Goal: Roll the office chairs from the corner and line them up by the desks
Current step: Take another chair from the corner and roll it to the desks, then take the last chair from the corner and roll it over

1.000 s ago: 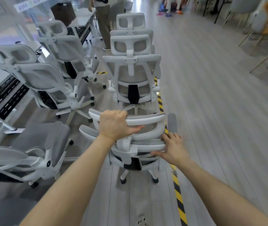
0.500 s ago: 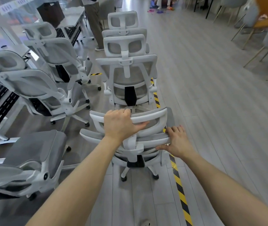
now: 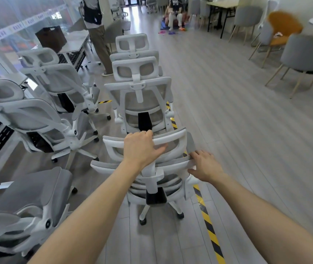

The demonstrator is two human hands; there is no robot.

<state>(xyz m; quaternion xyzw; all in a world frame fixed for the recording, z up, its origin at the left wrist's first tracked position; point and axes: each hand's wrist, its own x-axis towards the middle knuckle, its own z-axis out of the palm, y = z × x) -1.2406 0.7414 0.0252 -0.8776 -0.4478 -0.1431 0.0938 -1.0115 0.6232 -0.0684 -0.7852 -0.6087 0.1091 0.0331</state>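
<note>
Ahead of the held white mesh office chair (image 3: 152, 178), another white mesh chair (image 3: 138, 103) blocks the lane; more such chairs (image 3: 37, 121) crowd the left. Grey plank floor (image 3: 247, 140) rightward lies open.

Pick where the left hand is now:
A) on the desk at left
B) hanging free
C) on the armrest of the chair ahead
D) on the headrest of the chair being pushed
D: the left hand curls over the top bar of the headrest of the pushed chair; the right hand holds the backrest edge.

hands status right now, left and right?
Left hand: closed, fingers curled over the top of the nearest chair's headrest.
Right hand: closed, gripping the right end of its backrest.
</note>
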